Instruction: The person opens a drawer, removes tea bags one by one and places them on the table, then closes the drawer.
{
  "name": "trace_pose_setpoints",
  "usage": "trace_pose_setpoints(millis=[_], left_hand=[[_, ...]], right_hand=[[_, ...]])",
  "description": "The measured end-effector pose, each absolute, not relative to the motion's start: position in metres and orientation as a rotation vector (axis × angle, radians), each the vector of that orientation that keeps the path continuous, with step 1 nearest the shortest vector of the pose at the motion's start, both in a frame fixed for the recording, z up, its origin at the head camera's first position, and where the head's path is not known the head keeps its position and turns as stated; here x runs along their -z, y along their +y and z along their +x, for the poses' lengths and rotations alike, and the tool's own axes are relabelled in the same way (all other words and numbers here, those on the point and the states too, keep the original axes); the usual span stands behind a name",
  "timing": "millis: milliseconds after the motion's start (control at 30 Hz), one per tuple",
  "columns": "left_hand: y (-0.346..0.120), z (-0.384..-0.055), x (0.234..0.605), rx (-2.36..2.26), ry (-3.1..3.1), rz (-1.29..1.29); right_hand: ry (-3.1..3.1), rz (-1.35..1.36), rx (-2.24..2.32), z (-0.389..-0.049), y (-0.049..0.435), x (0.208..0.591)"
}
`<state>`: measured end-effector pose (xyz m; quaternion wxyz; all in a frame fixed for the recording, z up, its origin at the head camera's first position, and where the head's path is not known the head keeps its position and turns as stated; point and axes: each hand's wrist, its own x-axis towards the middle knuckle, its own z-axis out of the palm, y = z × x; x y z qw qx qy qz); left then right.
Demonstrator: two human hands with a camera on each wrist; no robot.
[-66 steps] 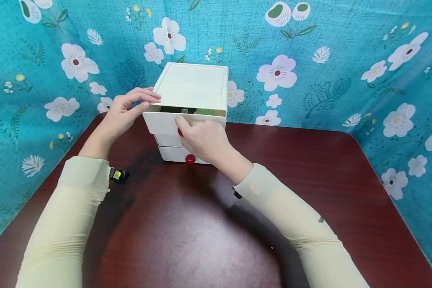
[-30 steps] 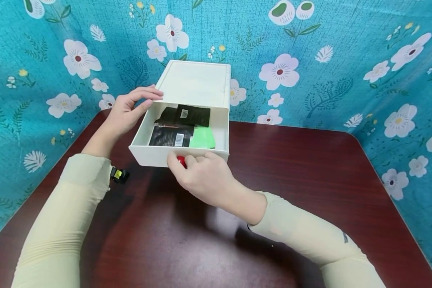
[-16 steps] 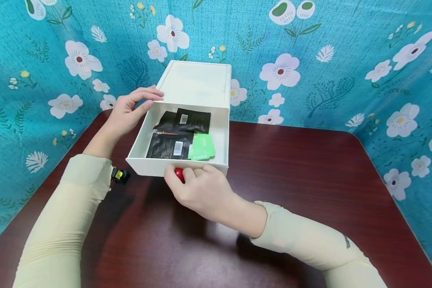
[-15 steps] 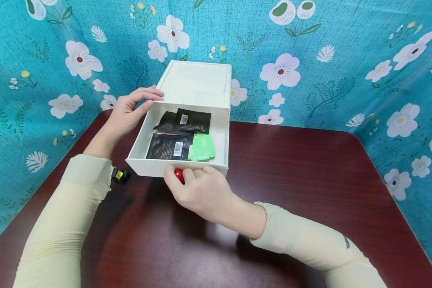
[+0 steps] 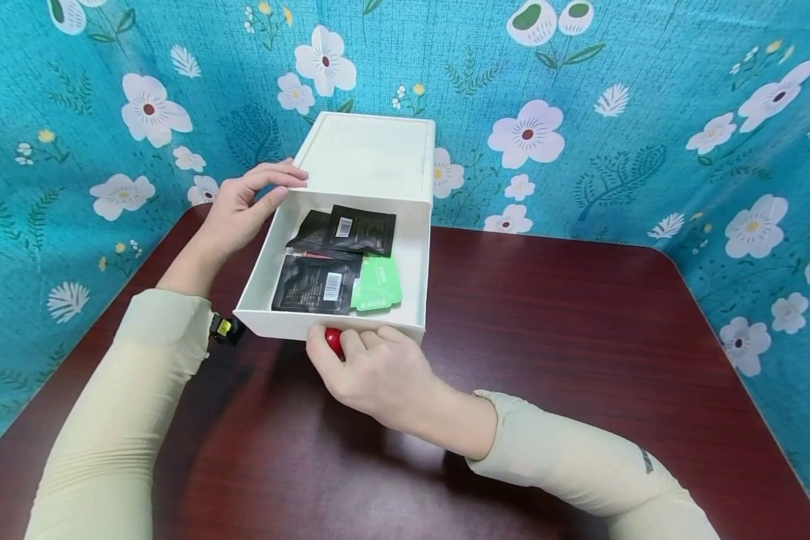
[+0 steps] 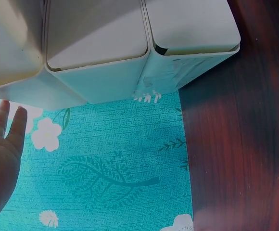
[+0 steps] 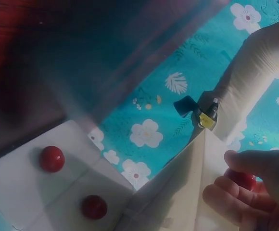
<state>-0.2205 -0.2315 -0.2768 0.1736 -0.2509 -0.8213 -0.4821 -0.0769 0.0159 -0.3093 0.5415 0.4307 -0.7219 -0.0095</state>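
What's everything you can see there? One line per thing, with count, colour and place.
Cabinet: 1, white, on the table against the cloth
Top drawer: 1, white, pulled open
Lower drawers: 2, white, below it
Knobs: 3, red, one per drawer
Black packets: at least 3, black, in the top drawer
Green packet: at least 1, green, beside them
Table: 1, dark red-brown, under the cabinet
Cloth: teal, flowered, behind; panel count unclear
Wrist camera: 1 clear, black and yellow, left wrist
Sleeves: 2, cream, both arms
Left hand: 1, bare, touching the cabinet
Right hand: 1, bare, gripping the top knob
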Motion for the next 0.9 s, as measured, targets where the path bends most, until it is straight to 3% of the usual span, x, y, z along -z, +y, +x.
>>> trace_pose_setpoints(millis=[500,900], left_hand=[[-0.232,-0.220,0.281,1.363,-2.320,-0.705],[-0.232,-0.222,0.280,1.401,-2.289,-0.728]], right_hand=[[-1.745,1.082,0.021,-0.073,0.024,0.299],[-2.103,1.231,-0.245,-0.092,0.044,0.226]])
